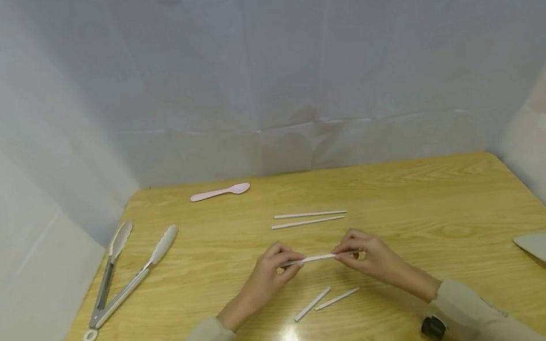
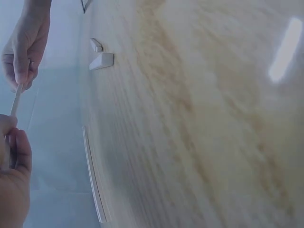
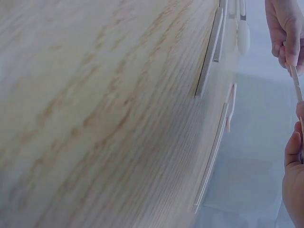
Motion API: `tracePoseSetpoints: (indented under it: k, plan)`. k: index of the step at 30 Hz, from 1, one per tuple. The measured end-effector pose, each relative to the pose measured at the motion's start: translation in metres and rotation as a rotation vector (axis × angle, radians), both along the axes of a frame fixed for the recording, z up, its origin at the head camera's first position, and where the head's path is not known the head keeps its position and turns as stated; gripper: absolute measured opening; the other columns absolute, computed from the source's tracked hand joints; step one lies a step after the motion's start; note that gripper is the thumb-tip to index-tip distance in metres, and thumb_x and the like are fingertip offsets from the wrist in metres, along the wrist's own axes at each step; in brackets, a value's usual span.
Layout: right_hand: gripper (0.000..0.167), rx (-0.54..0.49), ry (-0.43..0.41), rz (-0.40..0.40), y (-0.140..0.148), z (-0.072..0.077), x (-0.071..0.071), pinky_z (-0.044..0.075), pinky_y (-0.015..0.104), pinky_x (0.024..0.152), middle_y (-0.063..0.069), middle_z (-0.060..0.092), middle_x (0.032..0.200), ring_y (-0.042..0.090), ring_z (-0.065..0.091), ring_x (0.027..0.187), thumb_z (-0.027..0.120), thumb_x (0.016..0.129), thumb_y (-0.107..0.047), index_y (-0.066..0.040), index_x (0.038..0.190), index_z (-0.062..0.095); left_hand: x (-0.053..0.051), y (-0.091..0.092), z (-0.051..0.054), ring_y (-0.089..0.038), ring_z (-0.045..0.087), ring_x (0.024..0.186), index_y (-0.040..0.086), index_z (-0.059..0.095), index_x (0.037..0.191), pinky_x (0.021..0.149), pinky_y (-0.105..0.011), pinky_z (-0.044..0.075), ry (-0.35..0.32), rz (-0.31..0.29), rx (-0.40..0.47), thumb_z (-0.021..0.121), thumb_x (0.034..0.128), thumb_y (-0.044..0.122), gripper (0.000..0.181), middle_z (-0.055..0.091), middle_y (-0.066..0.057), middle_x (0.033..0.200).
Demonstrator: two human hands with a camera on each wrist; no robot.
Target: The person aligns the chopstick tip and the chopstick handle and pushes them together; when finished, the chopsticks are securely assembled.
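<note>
White and thin, a stick [image 1: 319, 257] spans the left hand [image 1: 272, 268] and right hand [image 1: 368, 254], each grip pinching it.

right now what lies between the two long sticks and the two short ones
In the head view, a held stick, pinched by the left hand and right hand, shows between the long sticks and short sticks.
</note>
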State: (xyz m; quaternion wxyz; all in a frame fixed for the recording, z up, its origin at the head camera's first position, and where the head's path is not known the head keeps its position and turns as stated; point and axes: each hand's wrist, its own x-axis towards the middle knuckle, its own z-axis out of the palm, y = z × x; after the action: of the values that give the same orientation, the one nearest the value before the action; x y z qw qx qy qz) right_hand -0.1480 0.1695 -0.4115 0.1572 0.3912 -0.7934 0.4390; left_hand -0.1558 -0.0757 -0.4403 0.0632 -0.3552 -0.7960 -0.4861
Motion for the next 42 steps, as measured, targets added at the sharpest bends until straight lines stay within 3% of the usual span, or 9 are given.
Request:
tracePoseSetpoints:
  k: [5, 11, 15, 18, 24, 28, 33, 36, 42]
  plan:
    - [0.022, -0.030, 0.058, 0.038, -0.002, 0.003, 0.001, 0.043, 0.015, 0.050, 0.011, 0.058, 0.076, 0.016, 0.052, 0.061, 0.071, 0.066, 0.022, 0.007, 0.082, 0.068, 0.000, -0.001, -0.005, -0.015, 0.061, 0.076, -0.005, 0.069, 0.100, 0.067, -0.020, 0.053, 0.072, -0.003, 0.025, 0.065, 0.0861, -0.003, 0.015, 0.055, -0.008, 0.088]
    - [0.023, -0.047, 0.083, 0.055, -0.005, 0.001, 0.001, 0.045, 0.015, 0.050, 0.012, 0.058, 0.076, 0.017, 0.053, 0.060, 0.071, 0.065, 0.023, 0.007, 0.081, 0.067, 0.002, -0.002, -0.006, -0.017, 0.061, 0.077, -0.006, 0.069, 0.100, 0.067, -0.020, 0.053, 0.095, -0.013, 0.036, 0.064, 0.0865, -0.004, 0.015, 0.055, -0.008, 0.089]
    - [0.024, -0.042, 0.115, 0.068, -0.003, -0.018, -0.009, 0.046, 0.012, 0.055, 0.010, 0.060, 0.078, 0.014, 0.054, 0.062, 0.072, 0.066, 0.020, 0.004, 0.083, 0.068, 0.003, -0.004, -0.008, -0.019, 0.062, 0.077, -0.006, 0.069, 0.099, 0.067, -0.020, 0.054, 0.107, -0.014, 0.042, 0.064, 0.0861, -0.005, 0.014, 0.055, -0.009, 0.089]
    - [0.025, -0.042, 0.120, 0.066, -0.004, -0.023, -0.010, 0.044, 0.010, 0.056, 0.010, 0.061, 0.078, 0.013, 0.053, 0.062, 0.073, 0.066, 0.020, 0.004, 0.084, 0.068, 0.004, -0.006, -0.008, -0.018, 0.062, 0.077, -0.005, 0.069, 0.099, 0.066, -0.020, 0.053, 0.112, -0.009, 0.034, 0.064, 0.0863, -0.004, 0.014, 0.055, -0.008, 0.089]
    - [0.024, -0.039, 0.106, 0.047, -0.011, 0.001, 0.003, 0.044, 0.013, 0.053, 0.011, 0.059, 0.076, 0.015, 0.052, 0.059, 0.072, 0.064, 0.022, 0.006, 0.081, 0.067, 0.003, -0.006, -0.006, -0.017, 0.062, 0.076, -0.006, 0.069, 0.099, 0.065, -0.020, 0.053, 0.119, -0.011, 0.030, 0.064, 0.0860, -0.005, 0.014, 0.055, -0.008, 0.090]
    - [0.025, -0.039, 0.115, 0.050, -0.010, -0.003, -0.001, 0.045, 0.014, 0.053, 0.012, 0.059, 0.076, 0.016, 0.053, 0.060, 0.072, 0.063, 0.023, 0.007, 0.081, 0.066, 0.003, -0.005, -0.007, -0.016, 0.061, 0.076, -0.006, 0.069, 0.099, 0.066, -0.020, 0.053, 0.100, 0.001, 0.020, 0.064, 0.0860, -0.004, 0.014, 0.055, -0.008, 0.089]
    - [0.028, -0.045, 0.140, 0.051, -0.001, -0.028, -0.015, 0.049, 0.022, 0.054, 0.012, 0.058, 0.080, 0.022, 0.060, 0.067, 0.071, 0.064, 0.023, 0.007, 0.085, 0.068, 0.001, -0.001, -0.003, -0.014, 0.060, 0.079, -0.003, 0.068, 0.103, 0.069, -0.020, 0.053, 0.021, 0.021, -0.043, 0.063, 0.0899, 0.004, 0.016, 0.055, -0.007, 0.091]
    - [0.025, -0.021, 0.150, 0.052, 0.007, -0.040, -0.023, 0.048, 0.023, 0.055, 0.011, 0.058, 0.083, 0.020, 0.059, 0.072, 0.068, 0.070, 0.019, 0.005, 0.091, 0.070, -0.001, 0.002, 0.000, -0.014, 0.059, 0.080, -0.001, 0.068, 0.105, 0.070, -0.020, 0.053, -0.035, 0.038, -0.077, 0.062, 0.0917, 0.008, 0.018, 0.055, -0.007, 0.093]
    - [0.023, 0.004, 0.150, 0.027, 0.014, -0.042, -0.029, 0.046, 0.021, 0.057, 0.008, 0.061, 0.087, 0.016, 0.054, 0.073, 0.068, 0.077, 0.012, 0.000, 0.097, 0.071, -0.006, 0.004, 0.002, -0.012, 0.057, 0.079, 0.000, 0.068, 0.107, 0.070, -0.021, 0.052, -0.065, 0.072, -0.120, 0.061, 0.0921, 0.008, 0.019, 0.056, -0.005, 0.094]
